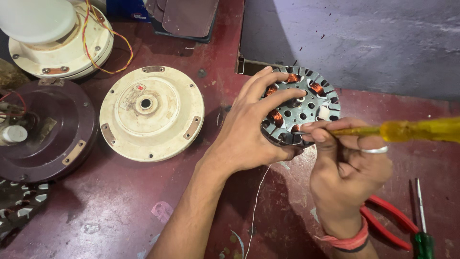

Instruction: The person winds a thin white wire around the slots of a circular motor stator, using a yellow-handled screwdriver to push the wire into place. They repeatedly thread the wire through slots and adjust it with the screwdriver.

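Hands at a wound motor stator on the dark red counter (120, 211).
Left hand (249, 129) fingers clamp the stator (306, 108); right hand (347, 165) fingers close around a yellow-handled screwdriver (412, 130), tip at its near rim.

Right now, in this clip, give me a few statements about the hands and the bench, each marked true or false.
1. The left hand grips the round stator with copper windings. True.
2. The right hand holds red pliers. False: it holds a yellow-handled screwdriver; the red pliers lie on the bench beside the wrist.
3. A cream motor cover lies left of the stator. True.
4. The green-handled screwdriver is in the left hand. False: it lies on the bench, untouched.
5. The right hand wears a ring. True.
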Tool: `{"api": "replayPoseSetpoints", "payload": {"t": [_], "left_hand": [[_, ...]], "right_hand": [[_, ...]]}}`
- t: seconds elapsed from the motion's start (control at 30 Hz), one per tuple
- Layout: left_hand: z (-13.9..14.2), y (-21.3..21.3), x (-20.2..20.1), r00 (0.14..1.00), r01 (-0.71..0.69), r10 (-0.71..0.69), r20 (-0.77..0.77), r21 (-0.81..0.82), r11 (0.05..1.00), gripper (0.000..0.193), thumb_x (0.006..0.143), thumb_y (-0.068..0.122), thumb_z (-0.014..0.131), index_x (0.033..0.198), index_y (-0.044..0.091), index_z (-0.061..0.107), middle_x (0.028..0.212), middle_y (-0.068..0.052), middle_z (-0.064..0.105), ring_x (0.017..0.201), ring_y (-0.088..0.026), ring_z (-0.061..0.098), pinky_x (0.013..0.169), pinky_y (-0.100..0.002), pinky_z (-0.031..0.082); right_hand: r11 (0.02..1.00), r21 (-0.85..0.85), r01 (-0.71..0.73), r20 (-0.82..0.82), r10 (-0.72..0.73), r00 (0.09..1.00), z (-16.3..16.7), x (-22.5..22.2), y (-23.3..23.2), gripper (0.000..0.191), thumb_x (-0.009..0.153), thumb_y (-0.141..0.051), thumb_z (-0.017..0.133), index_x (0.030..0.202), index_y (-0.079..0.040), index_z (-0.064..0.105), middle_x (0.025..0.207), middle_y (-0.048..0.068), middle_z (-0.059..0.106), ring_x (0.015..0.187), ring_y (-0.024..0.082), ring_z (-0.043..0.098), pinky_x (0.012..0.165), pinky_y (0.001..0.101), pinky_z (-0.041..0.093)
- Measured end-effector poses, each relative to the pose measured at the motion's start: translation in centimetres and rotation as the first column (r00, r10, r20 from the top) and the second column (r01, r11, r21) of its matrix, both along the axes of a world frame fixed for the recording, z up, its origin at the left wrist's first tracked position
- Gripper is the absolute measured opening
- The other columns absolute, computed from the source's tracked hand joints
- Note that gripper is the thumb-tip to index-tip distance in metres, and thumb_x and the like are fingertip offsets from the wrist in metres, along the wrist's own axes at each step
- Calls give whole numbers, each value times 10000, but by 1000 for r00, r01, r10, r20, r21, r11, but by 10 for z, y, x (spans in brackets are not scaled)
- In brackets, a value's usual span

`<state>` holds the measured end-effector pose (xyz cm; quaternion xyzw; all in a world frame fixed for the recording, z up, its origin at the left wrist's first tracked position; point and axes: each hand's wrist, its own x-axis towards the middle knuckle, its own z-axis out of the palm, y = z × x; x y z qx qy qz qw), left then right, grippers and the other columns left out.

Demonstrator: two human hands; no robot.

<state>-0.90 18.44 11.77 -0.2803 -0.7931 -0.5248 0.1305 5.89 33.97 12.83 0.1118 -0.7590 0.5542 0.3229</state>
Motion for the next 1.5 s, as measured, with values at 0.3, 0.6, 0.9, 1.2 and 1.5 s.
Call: {"api": "replayPoseSetpoints", "payload": {"t": [0.3, 0.6, 0.9, 1.2, 1.5], "left_hand": [[2, 0, 0, 1000, 2, -2, 16, 13, 1000, 854, 505, 231, 922, 1316, 194, 656, 1536, -96, 479, 1545, -369, 337, 1243, -484, 352], [-1, 1, -2, 1000, -2, 2, 8, 28, 1000, 836, 519, 236, 937, 1304, 181, 657, 1526, -101, 489, 1547, -376, 339, 1249, -485, 354], [3, 0, -2, 999, 7, -8, 33, 23, 1000, 858, 493, 225, 945, 1301, 180, 660, 1529, -93, 483, 1545, -370, 335, 1244, -484, 354], [4, 0, -2, 999, 7, -8, 34, 26, 1000, 859, 497, 215, 942, 1309, 183, 661, 1537, -102, 488, 1547, -379, 338, 1245, -486, 347], [6, -1, -2, 997, 20, -22, 68, 32, 999, 856, 503, 232, 943, 1310, 175, 662, 1537, -102, 477, 1548, -371, 321, 1248, -481, 334]], "right_hand": [[997, -3, -79, -7, 79, 997, 16, -8, 12, 153, 1129, -47, 602, 1174, 58, 500, 946, 183, 702, 863, 213, 758, 773, 333, 645], [992, -27, -126, -15, 125, 992, 17, -7, 13, 171, 1122, -63, 611, 1202, 42, 503, 938, 181, 695, 874, 222, 755, 787, 337, 677], [984, 171, -56, 54, 48, 997, 12, -5, 12, 119, 1074, 39, 662, 1125, 93, 569, 973, 189, 705, 930, 216, 750, 820, 288, 637], [922, 386, 31, -98, 7, 995, 12, -8, 4, 124, 968, 129, 680, 1060, 74, 618, 989, 166, 698, 882, 205, 734, 785, 271, 618], [994, 89, 70, -110, -60, 992, 16, -6, 17, 120, 1096, -5, 728, 1124, 58, 629, 913, 137, 710, 830, 185, 749, 754, 288, 610]]}}
